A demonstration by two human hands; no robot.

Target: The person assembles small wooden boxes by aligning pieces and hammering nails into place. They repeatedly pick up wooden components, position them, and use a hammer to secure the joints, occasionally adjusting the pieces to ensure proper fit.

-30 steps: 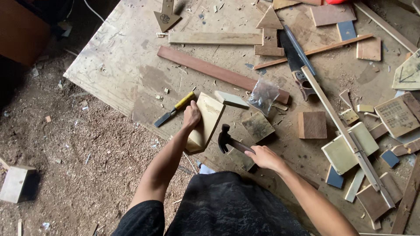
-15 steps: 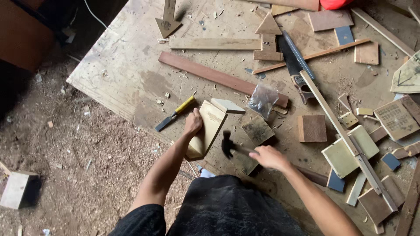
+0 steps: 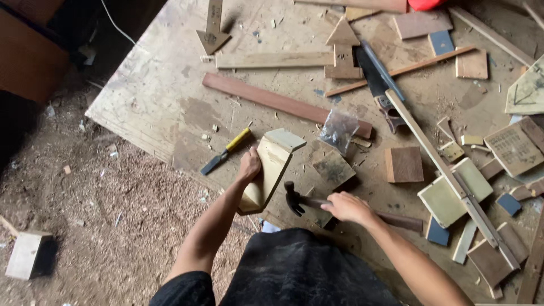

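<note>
My left hand (image 3: 249, 165) grips the left edge of a pale wooden piece (image 3: 267, 173) made of joined boards, which stands tilted on the plywood sheet (image 3: 170, 96). My right hand (image 3: 348, 207) holds a claw hammer (image 3: 297, 199) by its handle, and the dark head points left, close to the lower part of the wooden piece. A yellow-handled chisel (image 3: 226, 151) lies just left of my left hand. A small clear plastic bag (image 3: 339, 130) lies beyond the piece.
Wood offcuts lie all about: a reddish strip (image 3: 272, 102), a square block (image 3: 403, 164), pale-green tiles (image 3: 447, 195), a handsaw (image 3: 377, 85) and a long batten (image 3: 447, 175). Sawdust covers the ground at left, with a wood block (image 3: 25, 255) on it.
The hammer head has shifted slightly down and left, nearer the wooden piece. My left hand keeps its grip on the piece. The camera view has drifted a little.
</note>
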